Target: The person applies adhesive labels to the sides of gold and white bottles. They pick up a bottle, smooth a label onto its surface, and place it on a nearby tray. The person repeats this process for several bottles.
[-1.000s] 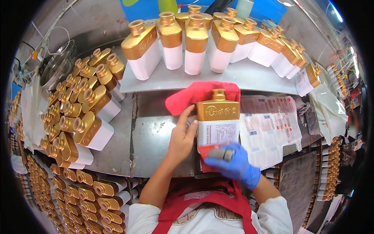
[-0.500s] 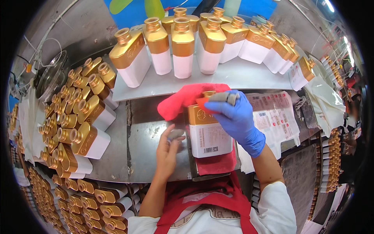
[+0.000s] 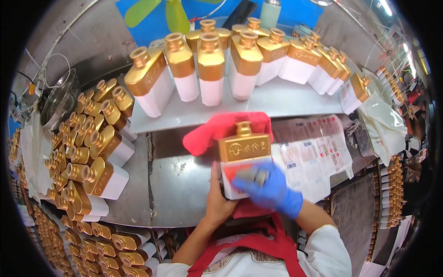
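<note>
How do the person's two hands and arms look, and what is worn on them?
The left hand is bare, with a bare forearm. The right hand wears a thin blue glove ending at the wrist. White short sleeves cover the upper arms, with red apron straps over the chest.

The gold-and-white bottle (image 3: 243, 154) lies flat on the grey steel bench, its short gold neck pointing to twelve o'clock, away from the person. Its upper half is a shiny gold shoulder with an embossed panel; the lower half is white with a red patch showing, largely covered by the hands. A red cloth (image 3: 217, 131) sits under and behind it, bunched toward ten o'clock. A small grey block (image 3: 255, 175), blurred, rests against the white face at about five o'clock from the neck.
</note>
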Demonstrator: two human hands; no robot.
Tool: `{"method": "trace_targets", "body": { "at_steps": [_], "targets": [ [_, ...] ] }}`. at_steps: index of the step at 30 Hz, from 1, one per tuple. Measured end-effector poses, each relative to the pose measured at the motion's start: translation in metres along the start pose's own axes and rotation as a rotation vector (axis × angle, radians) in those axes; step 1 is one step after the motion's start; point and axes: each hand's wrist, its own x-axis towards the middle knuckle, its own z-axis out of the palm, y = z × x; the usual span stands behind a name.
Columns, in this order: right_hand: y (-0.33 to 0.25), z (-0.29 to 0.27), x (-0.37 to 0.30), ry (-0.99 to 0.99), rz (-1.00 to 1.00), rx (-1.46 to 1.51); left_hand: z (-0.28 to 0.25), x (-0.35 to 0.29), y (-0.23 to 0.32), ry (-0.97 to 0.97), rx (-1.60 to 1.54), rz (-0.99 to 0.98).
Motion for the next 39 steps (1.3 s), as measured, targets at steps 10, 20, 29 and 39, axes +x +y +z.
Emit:
{"method": "trace_targets", "body": {
  "at_steps": [10,20,29,39],
  "targets": [
    [0.015,-0.081,0.04,0.062,0.637,0.383,0.0,-0.002,-0.014,0.08,-0.12,0.023],
    [0.085,-0.102,0.065,-0.063,0.694,0.353,-0.002,0.001,0.038,0.044,0.82,0.331],
    [0.015,-0.025,-0.046,0.078,0.785,0.389,0.013,-0.009,0.021,0.137,0.652,0.219],
    [0.144,-0.107,-0.187,0.605,1.11,-0.077,0.033,-0.01,0.013,0.218,0.719,0.223]
  ]
}}
